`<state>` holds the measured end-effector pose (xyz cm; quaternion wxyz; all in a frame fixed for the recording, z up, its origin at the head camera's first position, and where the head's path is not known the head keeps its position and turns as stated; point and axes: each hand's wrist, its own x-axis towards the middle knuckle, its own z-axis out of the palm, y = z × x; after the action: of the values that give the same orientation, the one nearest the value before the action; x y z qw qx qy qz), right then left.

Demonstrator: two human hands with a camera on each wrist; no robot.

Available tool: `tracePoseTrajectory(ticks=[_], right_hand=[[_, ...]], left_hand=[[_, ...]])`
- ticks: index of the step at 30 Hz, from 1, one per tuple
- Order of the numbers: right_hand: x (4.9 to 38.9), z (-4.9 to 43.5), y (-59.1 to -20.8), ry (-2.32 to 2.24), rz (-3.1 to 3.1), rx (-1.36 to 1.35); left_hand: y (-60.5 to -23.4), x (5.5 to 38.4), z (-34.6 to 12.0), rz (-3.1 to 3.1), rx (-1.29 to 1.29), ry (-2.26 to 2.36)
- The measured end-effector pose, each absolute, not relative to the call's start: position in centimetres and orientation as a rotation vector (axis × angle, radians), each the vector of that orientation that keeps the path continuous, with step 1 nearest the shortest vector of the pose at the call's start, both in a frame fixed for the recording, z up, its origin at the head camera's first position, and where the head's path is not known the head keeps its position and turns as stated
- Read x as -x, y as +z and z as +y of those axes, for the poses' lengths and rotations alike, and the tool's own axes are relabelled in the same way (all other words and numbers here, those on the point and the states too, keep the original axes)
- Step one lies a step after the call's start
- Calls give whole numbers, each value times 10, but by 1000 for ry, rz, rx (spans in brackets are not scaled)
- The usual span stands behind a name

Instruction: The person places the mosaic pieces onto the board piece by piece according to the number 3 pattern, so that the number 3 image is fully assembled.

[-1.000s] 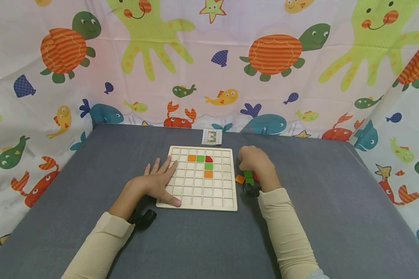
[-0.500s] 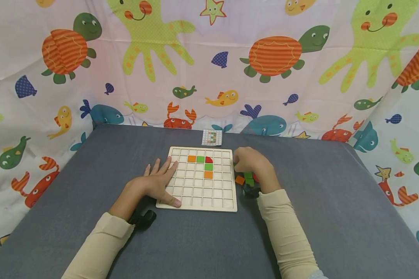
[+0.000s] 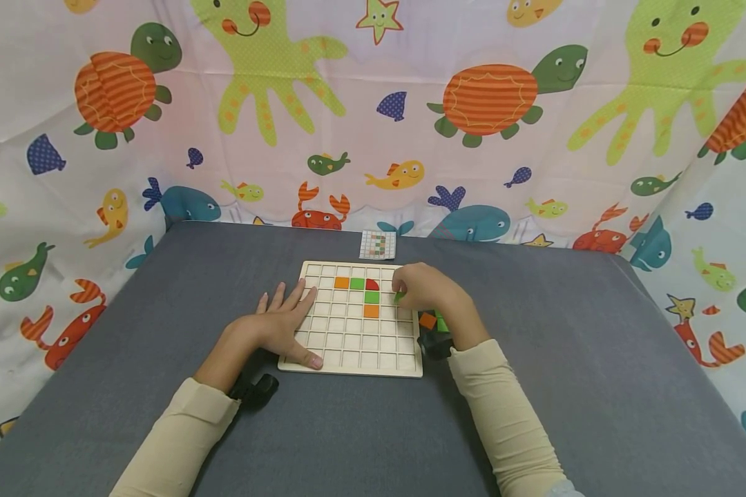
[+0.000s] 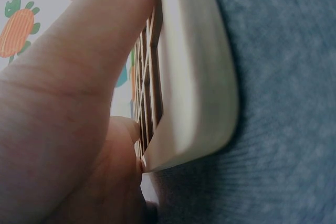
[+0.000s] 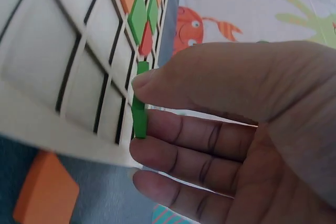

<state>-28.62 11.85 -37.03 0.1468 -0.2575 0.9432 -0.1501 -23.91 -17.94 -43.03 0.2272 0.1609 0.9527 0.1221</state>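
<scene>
A wooden grid board (image 3: 351, 342) lies on the grey table. Spread over its left edge, my left hand (image 3: 276, 331) rests with straight fingers. My right hand (image 3: 429, 286) pinches a green tile (image 5: 139, 123) between thumb and fingers, over the board's upper right part. Set in the grid are an orange tile (image 3: 342, 283), a green tile (image 3: 357, 284) and a red rounded tile (image 3: 371, 284) in a row. Below the red one sit another green tile (image 3: 371, 297) and an orange tile (image 3: 371, 311). My right fingertips are partly hidden in the head view.
Beside the board's right edge lie a loose orange tile (image 3: 427, 321) and green pieces (image 3: 441, 323), partly covered by my right hand and wrist. Behind the board is a small card (image 3: 378, 245) with a coloured grid pattern. A printed curtain (image 3: 373, 138) borders the table.
My right hand has moved left from the loose pieces to above the board, carrying a green tile. My left hand has stayed in place.
</scene>
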Motion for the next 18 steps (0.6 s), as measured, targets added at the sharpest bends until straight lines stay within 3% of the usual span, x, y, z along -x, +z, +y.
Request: tracePoseTrajectory(ticks=[18], right_hand=[[271,83,-379,-525,2709,1136]], left_hand=[[-431,240,-181,2623,-450,338]])
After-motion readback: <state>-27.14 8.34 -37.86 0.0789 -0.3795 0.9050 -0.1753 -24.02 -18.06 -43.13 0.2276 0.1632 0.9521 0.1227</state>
